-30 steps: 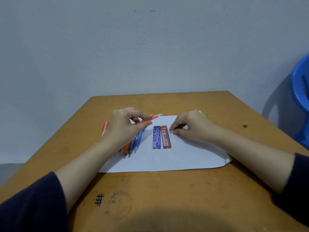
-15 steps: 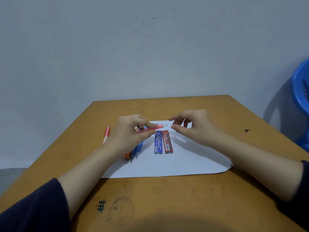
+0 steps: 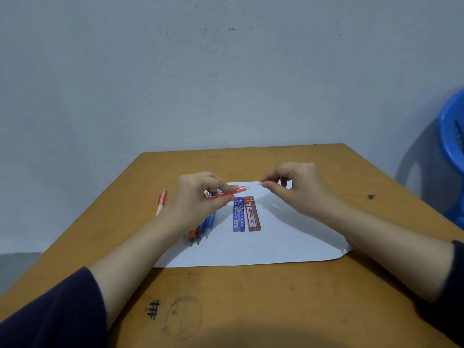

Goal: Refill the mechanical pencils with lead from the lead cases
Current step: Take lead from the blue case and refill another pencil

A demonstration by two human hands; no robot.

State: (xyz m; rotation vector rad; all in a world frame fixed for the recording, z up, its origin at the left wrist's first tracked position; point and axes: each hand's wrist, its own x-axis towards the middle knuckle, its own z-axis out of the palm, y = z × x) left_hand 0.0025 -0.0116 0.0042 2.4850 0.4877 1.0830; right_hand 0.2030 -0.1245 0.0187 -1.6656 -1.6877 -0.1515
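While the wooden table [image 3: 251, 310] and white paper sheet [image 3: 263, 247] lie unchanged, the right hand [image 3: 298, 187] has drawn away from the left hand [image 3: 198, 199], whose fingers pinch the pink mechanical pencil [image 3: 229, 192] above the blue lead case [image 3: 238, 214] and red lead case [image 3: 253, 214]. The right fingertips now pinch a small white end cap [image 3: 259, 183], so the barrel looks ready for lead!

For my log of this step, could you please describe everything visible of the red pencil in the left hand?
The red pencil is a slim, translucent pinkish-red barrel, plastic by its look, pale at its right end. It is held nearly level above the blue lead case. The left hand grips it between thumb and fingers, hiding its left part. The small white piece that the right hand pinches sits just off that end, not touching.
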